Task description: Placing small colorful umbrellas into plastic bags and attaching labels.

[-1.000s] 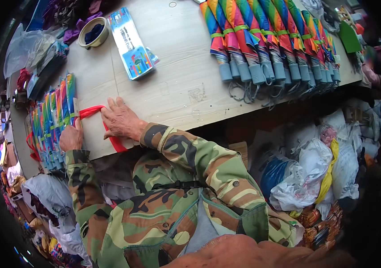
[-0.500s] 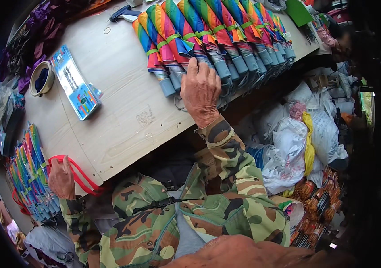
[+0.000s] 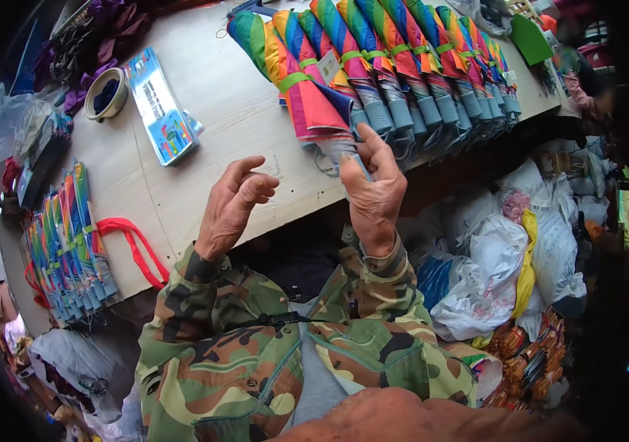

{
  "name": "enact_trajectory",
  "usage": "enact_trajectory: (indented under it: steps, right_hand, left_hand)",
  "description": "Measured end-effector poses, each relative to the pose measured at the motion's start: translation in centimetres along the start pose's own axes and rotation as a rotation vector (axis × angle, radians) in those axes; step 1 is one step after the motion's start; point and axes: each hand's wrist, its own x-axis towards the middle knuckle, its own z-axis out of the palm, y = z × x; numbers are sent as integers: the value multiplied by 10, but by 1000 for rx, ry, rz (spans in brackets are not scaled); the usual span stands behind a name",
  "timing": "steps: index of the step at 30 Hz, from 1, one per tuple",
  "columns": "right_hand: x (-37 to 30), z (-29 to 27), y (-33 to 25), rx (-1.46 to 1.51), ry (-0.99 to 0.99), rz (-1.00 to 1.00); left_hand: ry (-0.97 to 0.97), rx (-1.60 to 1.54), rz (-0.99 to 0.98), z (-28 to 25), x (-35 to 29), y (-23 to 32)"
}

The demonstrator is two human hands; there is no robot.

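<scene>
My right hand (image 3: 375, 193) grips the pale blue handle of a folded rainbow umbrella (image 3: 318, 110), thumb on top. A green band wraps this umbrella, and its canopy points away from me toward the far side of the table. Part of the handle is hidden by my fingers. My left hand (image 3: 233, 202) hovers over the table's near edge, fingers bent and apart, with nothing in it. Right beside the held umbrella lies a row of similar rolled umbrellas (image 3: 403, 51), their blue-grey handles toward me.
At the left edge of the wooden table (image 3: 204, 88) lies a bundle of umbrellas (image 3: 67, 243) with a red strap (image 3: 137, 239). Farther back are a bowl (image 3: 106, 94) and a blue-and-white packet (image 3: 158, 110). White plastic bags (image 3: 480, 258) are heaped at right.
My left hand has left the red strap and moved right and up. My right hand has closed on the nearest-left umbrella's handle and drawn it toward me. The whole view has shifted a little.
</scene>
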Motion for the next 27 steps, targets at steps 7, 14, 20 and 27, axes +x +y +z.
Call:
enact_trajectory:
  steps: [7, 14, 20, 27]
  right_hand:
    - [-89, 20, 46, 337, -369, 157]
    - [3, 41, 20, 655, -444, 231]
    - [23, 61, 35, 913, -390, 376]
    - [28, 60, 40, 1294, -711, 354]
  left_hand:
    - [51, -474, -157, 16, -4, -4]
    - [1, 486, -309, 24, -36, -23]
    - [-80, 494, -218, 22, -55, -21]
    - [-246, 11, -558, 37, -59, -38]
